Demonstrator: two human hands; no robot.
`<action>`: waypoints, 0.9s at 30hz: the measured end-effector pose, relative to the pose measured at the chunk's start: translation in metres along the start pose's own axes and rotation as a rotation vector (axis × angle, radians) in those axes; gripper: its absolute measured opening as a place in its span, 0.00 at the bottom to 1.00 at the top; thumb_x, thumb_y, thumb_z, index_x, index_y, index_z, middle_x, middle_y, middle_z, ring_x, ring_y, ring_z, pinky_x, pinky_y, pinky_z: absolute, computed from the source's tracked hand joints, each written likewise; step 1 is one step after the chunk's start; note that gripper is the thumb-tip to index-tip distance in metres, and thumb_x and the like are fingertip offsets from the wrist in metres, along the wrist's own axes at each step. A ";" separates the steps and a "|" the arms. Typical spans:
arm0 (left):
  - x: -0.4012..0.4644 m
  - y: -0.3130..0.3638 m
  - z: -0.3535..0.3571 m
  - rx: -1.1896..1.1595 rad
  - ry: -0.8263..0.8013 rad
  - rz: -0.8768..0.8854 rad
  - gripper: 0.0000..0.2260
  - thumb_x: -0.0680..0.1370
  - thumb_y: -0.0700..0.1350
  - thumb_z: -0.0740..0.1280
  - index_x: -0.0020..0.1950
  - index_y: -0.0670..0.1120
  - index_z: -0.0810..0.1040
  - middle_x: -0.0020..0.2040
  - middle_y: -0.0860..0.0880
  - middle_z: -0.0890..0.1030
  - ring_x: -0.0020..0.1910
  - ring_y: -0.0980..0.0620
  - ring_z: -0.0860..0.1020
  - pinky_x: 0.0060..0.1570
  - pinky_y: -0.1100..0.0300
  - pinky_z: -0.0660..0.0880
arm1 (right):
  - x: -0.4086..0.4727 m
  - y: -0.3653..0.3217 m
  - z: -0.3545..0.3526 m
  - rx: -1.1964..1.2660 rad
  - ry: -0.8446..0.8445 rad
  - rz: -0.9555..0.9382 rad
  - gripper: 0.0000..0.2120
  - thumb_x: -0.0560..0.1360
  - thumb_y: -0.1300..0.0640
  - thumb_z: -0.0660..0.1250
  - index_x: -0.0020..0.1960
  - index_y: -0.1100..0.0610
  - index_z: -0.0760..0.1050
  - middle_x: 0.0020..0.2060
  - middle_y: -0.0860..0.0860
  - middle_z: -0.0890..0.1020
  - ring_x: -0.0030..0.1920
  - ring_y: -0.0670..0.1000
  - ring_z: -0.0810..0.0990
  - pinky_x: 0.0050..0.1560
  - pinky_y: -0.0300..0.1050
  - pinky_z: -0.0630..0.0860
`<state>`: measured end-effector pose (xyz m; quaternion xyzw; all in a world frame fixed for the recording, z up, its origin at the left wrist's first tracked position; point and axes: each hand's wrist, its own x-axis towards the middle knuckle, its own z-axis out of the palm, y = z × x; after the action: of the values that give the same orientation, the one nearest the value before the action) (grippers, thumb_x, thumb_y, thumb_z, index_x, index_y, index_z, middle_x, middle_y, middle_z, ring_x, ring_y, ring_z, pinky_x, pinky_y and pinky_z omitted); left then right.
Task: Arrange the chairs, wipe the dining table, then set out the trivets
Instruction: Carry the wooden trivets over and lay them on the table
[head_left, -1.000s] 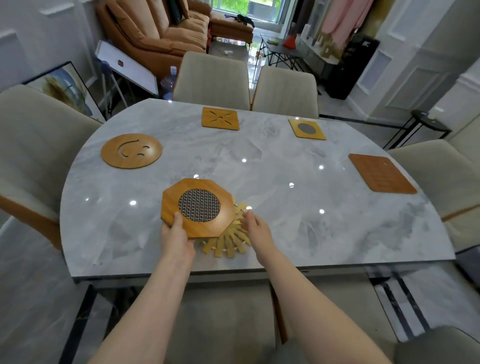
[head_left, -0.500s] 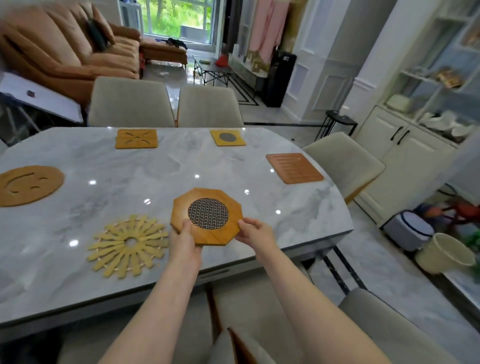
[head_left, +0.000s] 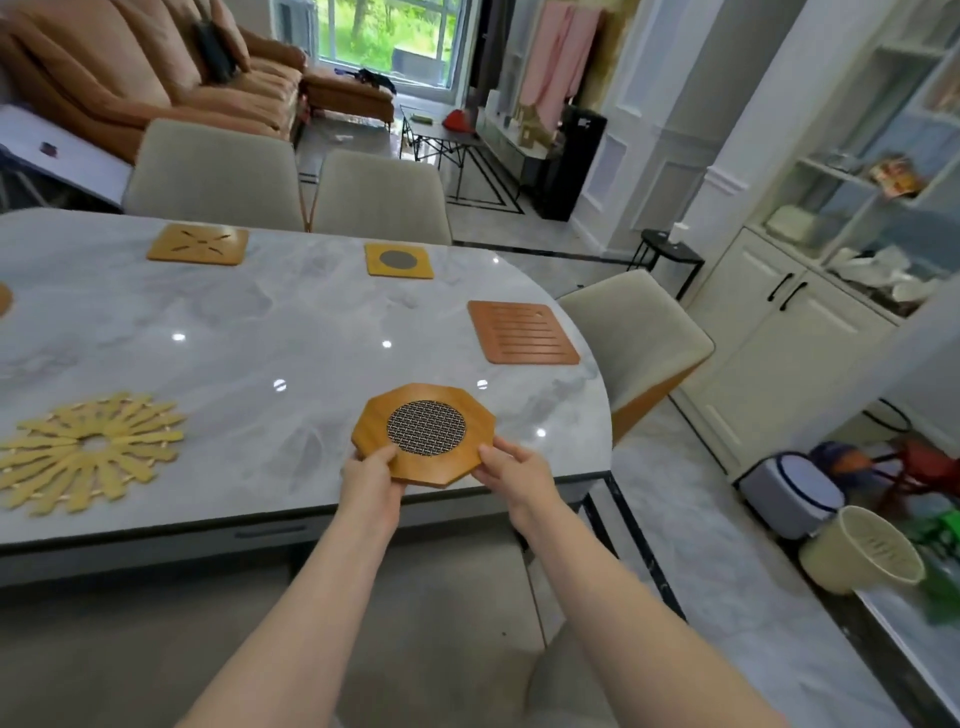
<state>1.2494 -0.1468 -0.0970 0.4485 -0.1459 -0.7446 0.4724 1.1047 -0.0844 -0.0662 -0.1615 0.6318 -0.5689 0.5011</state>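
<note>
Head view: both hands (head_left: 371, 480) hold one octagonal trivet (head_left: 424, 434).

Glossy marble table (head_left: 234, 332), wooden trivet (head_left: 423, 434)

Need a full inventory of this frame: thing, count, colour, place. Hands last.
marble dining table: 1, grey-white, fills left and centre
octagonal wooden trivet with mesh centre: 1, brown, near edge, held
sunburst slatted trivet: 1, pale yellow, near left
slatted square trivet: 1, reddish brown, right end
square trivet with grey disc: 1, yellow, far side
square trivet with cut-out slots: 1, tan, far left
upholstered dining chairs: 3 clearly seen, beige, two behind table, one at right end
sofa: 1, orange-brown, back left
wicker bin: 1, cream, floor right
left hand: grips octagon's near-left edge
right hand: grips its near-right edge
</note>
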 end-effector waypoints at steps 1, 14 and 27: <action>0.005 -0.004 0.002 0.037 0.040 0.013 0.23 0.78 0.33 0.61 0.72 0.42 0.62 0.63 0.42 0.75 0.57 0.45 0.76 0.50 0.54 0.76 | 0.007 0.003 -0.003 0.012 0.008 0.012 0.19 0.77 0.65 0.65 0.68 0.65 0.70 0.52 0.57 0.81 0.44 0.49 0.82 0.43 0.38 0.80; 0.102 -0.047 -0.009 0.797 0.114 0.152 0.21 0.73 0.36 0.70 0.65 0.46 0.72 0.63 0.44 0.74 0.59 0.45 0.75 0.60 0.48 0.74 | 0.107 0.047 -0.007 -0.001 0.209 0.100 0.19 0.75 0.69 0.67 0.66 0.66 0.71 0.54 0.59 0.80 0.50 0.54 0.80 0.34 0.35 0.79; 0.148 -0.045 -0.002 1.176 0.190 0.454 0.16 0.69 0.38 0.73 0.56 0.40 0.78 0.52 0.41 0.79 0.53 0.41 0.76 0.51 0.52 0.73 | 0.155 0.063 0.001 -0.630 0.254 -0.083 0.16 0.72 0.57 0.73 0.58 0.61 0.78 0.46 0.52 0.82 0.46 0.49 0.78 0.49 0.39 0.72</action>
<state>1.2033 -0.2471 -0.2055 0.6550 -0.5791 -0.3783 0.3041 1.0591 -0.1863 -0.1915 -0.2618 0.8268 -0.3811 0.3203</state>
